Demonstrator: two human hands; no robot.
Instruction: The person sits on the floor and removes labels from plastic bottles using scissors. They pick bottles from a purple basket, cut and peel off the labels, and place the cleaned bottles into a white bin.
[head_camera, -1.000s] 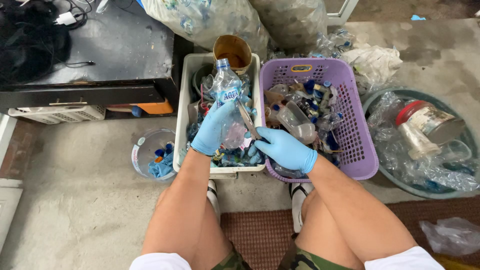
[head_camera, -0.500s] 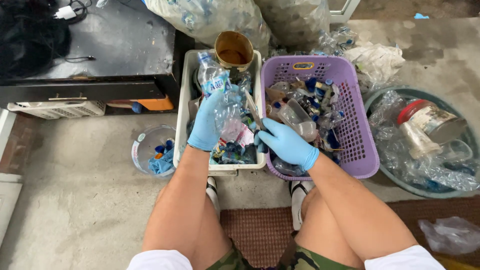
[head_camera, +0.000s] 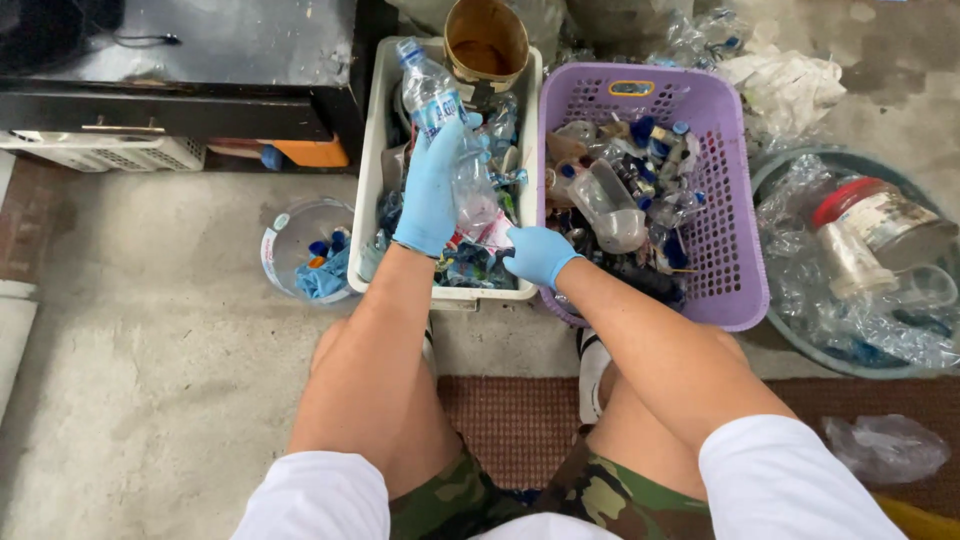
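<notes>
Head view, looking down at a seated person's lap and two blue-gloved hands. Left hand (head_camera: 432, 190) is wrapped around a clear plastic bottle (head_camera: 440, 110), fingers closed on its lower body; the bottle tilts up and away, blue cap at the far end, over the white bin (head_camera: 368, 215). Right hand (head_camera: 537, 255) sits low at the bin's near right corner, fingers curled, pinching at the label or film hanging off the bottle's base (grip itself is partly hidden, cannot tell exactly what it has).

White bin is full of crushed bottles and blue scraps. A brown tub (head_camera: 486, 40) rests at its far end. Just right of it, touching, is a purple basket (head_camera: 735, 250) holding clear bottles, caps and a cut plastic cup. Left of the bin on the concrete floor stands a small clear container (head_camera: 285, 240) with blue caps and a blue scrap inside. Far right, a round green basin (head_camera: 800, 335) holds clear plastic and a red-lidded jar (head_camera: 870, 220). A black cabinet (head_camera: 180, 60) stands at top left. A crumpled plastic bag (head_camera: 885, 445) lies on the reddish mat (head_camera: 510, 420) near the right knee. White sleeves and camouflage shorts at the bottom edge.
</notes>
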